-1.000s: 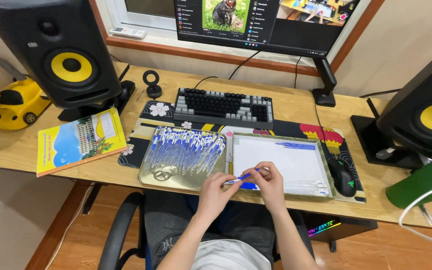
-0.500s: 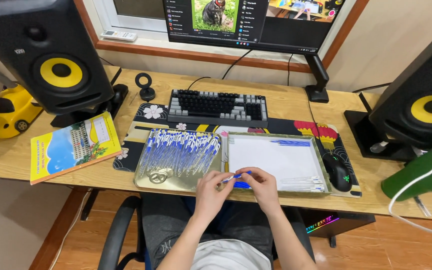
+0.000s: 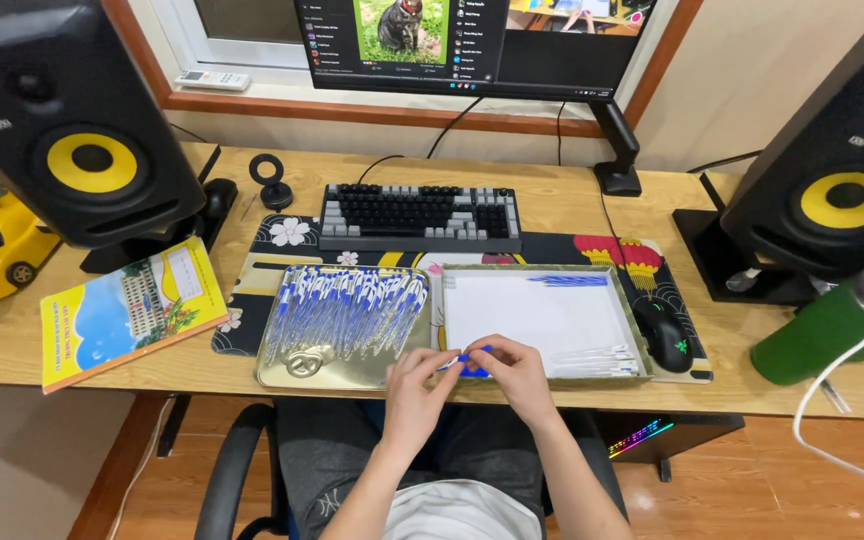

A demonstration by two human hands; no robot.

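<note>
- Left hand point(image 3: 420, 378) pinched on one end of a blue pen point(image 3: 467, 361), low at the front edge of the bench point(image 3: 572, 200).
- Right hand point(image 3: 512, 366) closed round the other end of the same pen, fingertips meeting the left's.
- Just left: gold metal tray point(image 3: 297, 368) heaped with blue-and-white pens.
- Just behind: white tray point(image 3: 542, 315), a few blue caps at its far edge, clear barrels at its near right corner.
- Further back: keyboard point(image 3: 419, 215); black mouse point(image 3: 663, 334) to the right.
</note>
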